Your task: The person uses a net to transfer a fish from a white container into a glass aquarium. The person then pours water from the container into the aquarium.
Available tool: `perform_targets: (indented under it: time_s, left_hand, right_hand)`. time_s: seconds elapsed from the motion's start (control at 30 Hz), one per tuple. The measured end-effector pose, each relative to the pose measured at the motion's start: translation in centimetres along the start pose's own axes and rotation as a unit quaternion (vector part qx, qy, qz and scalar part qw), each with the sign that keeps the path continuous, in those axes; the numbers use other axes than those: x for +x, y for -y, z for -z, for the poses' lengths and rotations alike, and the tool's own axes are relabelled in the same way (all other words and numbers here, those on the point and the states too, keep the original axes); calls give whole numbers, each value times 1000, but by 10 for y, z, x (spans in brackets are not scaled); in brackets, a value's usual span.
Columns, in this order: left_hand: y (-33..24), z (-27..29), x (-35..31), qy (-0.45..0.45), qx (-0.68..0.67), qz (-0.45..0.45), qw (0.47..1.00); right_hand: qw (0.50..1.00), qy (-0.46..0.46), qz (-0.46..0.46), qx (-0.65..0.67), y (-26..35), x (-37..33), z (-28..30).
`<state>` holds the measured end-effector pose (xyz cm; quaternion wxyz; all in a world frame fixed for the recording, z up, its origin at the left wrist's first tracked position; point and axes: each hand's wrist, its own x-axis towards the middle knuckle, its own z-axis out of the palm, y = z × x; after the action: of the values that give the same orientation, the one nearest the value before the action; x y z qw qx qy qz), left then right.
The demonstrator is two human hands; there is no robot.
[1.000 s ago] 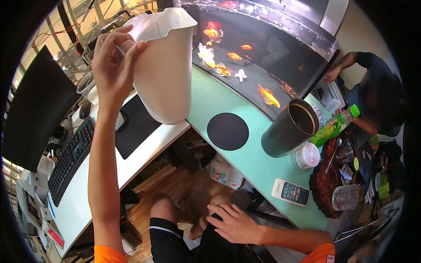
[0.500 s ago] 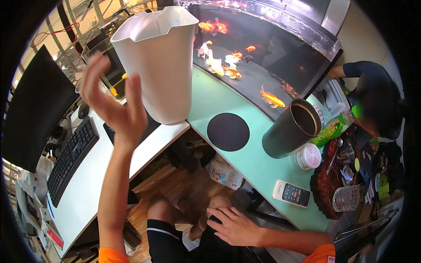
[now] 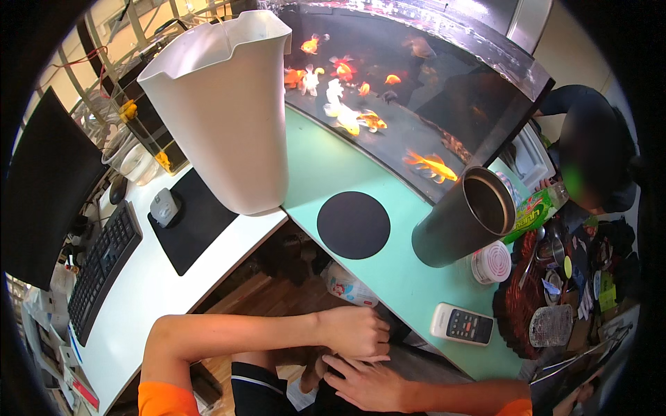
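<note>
My left hand (image 3: 355,334) is over my lap with its fingers curled in, and nothing shows in it. Just below it, my right hand (image 3: 368,385) lies with fingers stretched out, also holding nothing. The two hands are very close, and I cannot tell whether they touch. Upright on the corner of the white desk stands a tall white bin (image 3: 229,118), apart from both hands. A round black mat (image 3: 354,224) lies on the green table, with a dark tumbler (image 3: 451,225) to its right. Nearer me is a white remote control (image 3: 462,324).
A fish tank (image 3: 416,118) with several goldfish stands behind the table. The white desk carries a keyboard (image 3: 104,270), a mouse (image 3: 165,206) on a black pad and a monitor (image 3: 48,194). At the right are a brown woven tray (image 3: 512,305), a green bottle and another person (image 3: 593,145).
My left hand has dropped from beside the bin to my lap, and its fingers have curled in. My right hand stays at my lap. The fish have shifted.
</note>
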<state>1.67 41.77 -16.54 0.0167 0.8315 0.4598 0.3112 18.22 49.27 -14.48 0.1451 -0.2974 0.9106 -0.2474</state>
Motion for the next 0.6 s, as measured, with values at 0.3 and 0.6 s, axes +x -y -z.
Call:
perform_targets:
  time_s: [0.3,0.6]
  left_hand:
    - [5,5,-26,76,26,72,994]
    - [6,16,-23,127,60,81,987]
  right_hand:
    - [996,44,13,-70,14,-7,15]
    - [995,39,19,-93,9,-13,13]
